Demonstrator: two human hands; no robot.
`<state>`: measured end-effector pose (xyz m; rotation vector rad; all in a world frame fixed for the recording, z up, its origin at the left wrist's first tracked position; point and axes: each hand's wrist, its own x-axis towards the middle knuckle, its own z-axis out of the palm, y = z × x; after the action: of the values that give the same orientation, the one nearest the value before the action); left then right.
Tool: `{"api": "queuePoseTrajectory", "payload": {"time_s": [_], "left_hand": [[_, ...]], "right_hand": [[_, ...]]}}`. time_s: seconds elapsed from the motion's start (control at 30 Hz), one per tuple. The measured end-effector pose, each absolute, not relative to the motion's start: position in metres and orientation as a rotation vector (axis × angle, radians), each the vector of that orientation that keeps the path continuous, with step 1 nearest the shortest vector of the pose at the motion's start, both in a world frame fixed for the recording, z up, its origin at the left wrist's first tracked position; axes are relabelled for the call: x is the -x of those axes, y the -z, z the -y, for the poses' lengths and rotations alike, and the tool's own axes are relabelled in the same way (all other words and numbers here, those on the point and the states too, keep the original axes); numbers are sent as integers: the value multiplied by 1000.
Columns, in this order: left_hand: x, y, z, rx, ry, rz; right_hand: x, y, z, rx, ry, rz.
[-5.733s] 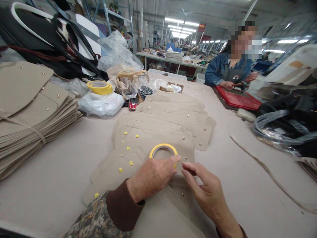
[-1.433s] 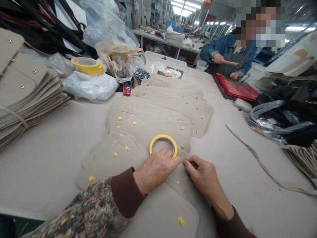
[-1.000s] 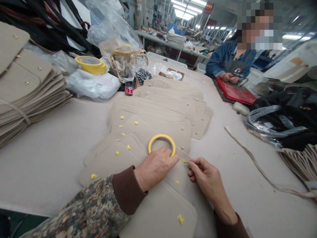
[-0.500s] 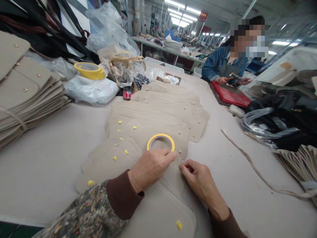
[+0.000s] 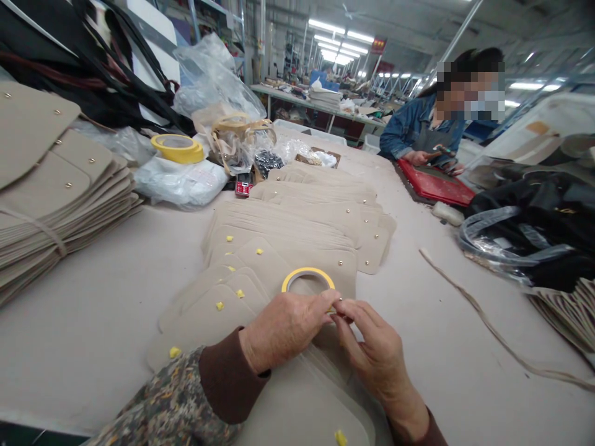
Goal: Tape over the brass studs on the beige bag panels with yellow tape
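Our left hand (image 5: 288,325) grips the yellow tape roll (image 5: 308,271) over the beige panels (image 5: 302,247), probably steadying it for our right hand (image 5: 376,347), bunched almost closed at its edge; we cannot tell whether that holds anything. A tied stack (image 5: 79,214) stands left, a strap (image 5: 548,375) lies right; our hands hide the roll's near side.

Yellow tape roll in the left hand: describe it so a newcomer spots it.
On the pale table, find the beige pieces spread down the middle. Over their nearer part, the left hand grips the yellow tape roll, hiding its near edge. It is held, while the yellow tape stack farther back lies on a plastic bag.
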<state>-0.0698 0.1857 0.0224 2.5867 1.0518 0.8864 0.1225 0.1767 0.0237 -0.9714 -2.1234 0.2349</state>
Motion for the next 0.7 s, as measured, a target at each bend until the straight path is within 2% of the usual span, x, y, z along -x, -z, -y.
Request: {"api": "queuePoseTrajectory", "payload": {"time_s": [0.27,0.4,0.47,0.63,0.7], "left_hand": [[68,-22,-183,-2523,-794,-1073],[67,-23,-182,-2618,-720,-1189],[67,-24,-183,-2688,-710,-1224],[62,-20,-183,-2792,-885,-1234],[60,-19,-182,-2807,-930,-1216]], "right_hand": [[-115,-19,-177,1003,-68,2120],[-112,-21,-175,1077,-112,2017],[-109,-24,-173,1163,-244,1916],[-105,-27,-173,1390,-941,1504],[-107,-25,-177,1412,-1090,1357]]}}
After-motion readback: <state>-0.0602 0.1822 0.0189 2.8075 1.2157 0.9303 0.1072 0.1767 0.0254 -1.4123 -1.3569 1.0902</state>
